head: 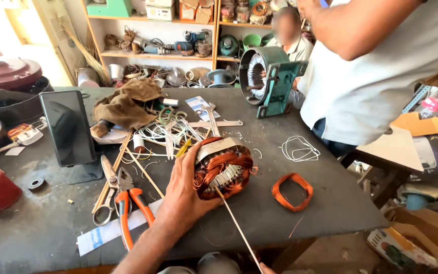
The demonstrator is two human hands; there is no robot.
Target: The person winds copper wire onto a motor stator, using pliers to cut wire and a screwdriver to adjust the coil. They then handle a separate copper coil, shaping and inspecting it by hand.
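Right hand (265, 268) barely in view at the bottom edge, grip impossible to tell, at the near end of a thin stick (231, 215) poking into the motor winding (224, 172). Left hand (186, 187) cupped around that winding's side, mid-table. Just right, a loose copper coil (292, 191); left, orange pliers (130, 200). Farther back, a green motor housing (269, 78).

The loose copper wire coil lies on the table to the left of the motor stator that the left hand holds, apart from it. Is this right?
Not quite. In the head view the loose copper wire coil lies to the right of the motor stator, not the left. The rest stands: it lies on the table, apart from the stator, which the left hand holds.
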